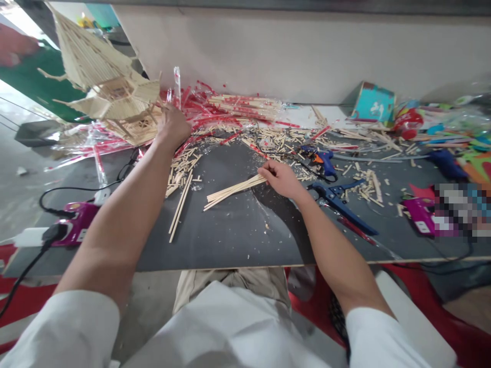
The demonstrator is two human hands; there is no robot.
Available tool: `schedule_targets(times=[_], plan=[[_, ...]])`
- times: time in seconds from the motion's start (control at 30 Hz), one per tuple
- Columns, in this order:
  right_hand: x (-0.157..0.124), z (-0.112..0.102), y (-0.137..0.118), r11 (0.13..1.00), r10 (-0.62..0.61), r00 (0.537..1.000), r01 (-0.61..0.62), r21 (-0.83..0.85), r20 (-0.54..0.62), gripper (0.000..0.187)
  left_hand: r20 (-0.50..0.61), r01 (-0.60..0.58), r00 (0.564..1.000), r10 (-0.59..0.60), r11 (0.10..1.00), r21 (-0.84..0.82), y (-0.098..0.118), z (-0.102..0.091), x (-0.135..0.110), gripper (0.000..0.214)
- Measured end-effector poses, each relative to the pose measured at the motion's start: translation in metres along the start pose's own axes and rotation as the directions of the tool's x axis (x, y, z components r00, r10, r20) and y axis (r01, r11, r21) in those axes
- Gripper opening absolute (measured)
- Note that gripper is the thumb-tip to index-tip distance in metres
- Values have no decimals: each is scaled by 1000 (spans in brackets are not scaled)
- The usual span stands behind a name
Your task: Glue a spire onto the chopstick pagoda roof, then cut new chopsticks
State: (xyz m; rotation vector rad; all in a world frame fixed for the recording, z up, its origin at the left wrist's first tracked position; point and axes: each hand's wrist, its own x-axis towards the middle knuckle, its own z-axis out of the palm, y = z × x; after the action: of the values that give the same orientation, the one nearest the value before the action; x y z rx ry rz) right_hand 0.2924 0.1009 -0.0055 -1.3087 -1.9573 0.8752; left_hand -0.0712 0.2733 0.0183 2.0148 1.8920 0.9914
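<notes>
Looking at a grey table (230, 240) with a stick-built pagoda (118, 110) on its left. Left hand (173, 122) is right beside that, can't tell if it's gripping anything. Blue pliers (347, 209) lie off right. Mid-table, the right hand (280, 178) pinches one end of a stick bundle (232, 190). Two loose sticks (181, 208) nearby, plus tiny stick bits (272, 138).

The bundle of sticks (235, 190) in the right fingers (269, 167) crosses the middle of the desk (226, 237). Nearer to the front edge there is open room, with only small crumbs (267, 225), and one could pass there between the two loose sticks (181, 205) and the right forearm (335, 240). At far left the stick model (141, 97) blocks the way; behind, the red heap (245, 107) and the panel (268, 56). On the right, the blue cutter (345, 207) is an obstacle.
</notes>
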Motion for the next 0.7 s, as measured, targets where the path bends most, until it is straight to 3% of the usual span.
schedule_targets(times=[0.1, 0.17, 0.23, 0.3, 0.43, 0.5, 0.6, 0.7], plan=[[0, 0, 1, 998, -26, 1000, 25, -62, -11, 34, -7, 148, 989, -148, 981, 125, 17, -1, -9, 85], [-1, 0, 2, 992, -51, 999, 48, -114, -19, 35, -31, 99, 995, -95, 979, 181, 31, -5, -18, 85], [-1, 1, 3, 985, -74, 997, 68, -161, -28, 36, -42, -35, 998, 47, 967, 251, 42, -12, -27, 71], [-1, 1, 4, 978, -88, 995, 79, -192, -36, 35, -47, -85, 993, 104, 948, 307, 48, -20, -33, 66], [0, 2, 6, 968, -104, 994, 92, -231, -40, 34, 96, -35, 995, -6, 909, 416, 55, -28, -35, 93], [0, 2, 7, 965, -111, 993, 98, -245, -40, 34, 164, -49, 986, -30, 888, 458, 60, -26, -35, 96], [0, 3, 9, 961, -117, 992, 102, -259, -43, 34, 189, -100, 982, 11, 877, 470, 70, -18, -38, 86], [0, 4, 9, 960, -122, 992, 107, -260, -44, 33, 224, -70, 974, -45, 876, 478, 77, -10, -42, 58]])
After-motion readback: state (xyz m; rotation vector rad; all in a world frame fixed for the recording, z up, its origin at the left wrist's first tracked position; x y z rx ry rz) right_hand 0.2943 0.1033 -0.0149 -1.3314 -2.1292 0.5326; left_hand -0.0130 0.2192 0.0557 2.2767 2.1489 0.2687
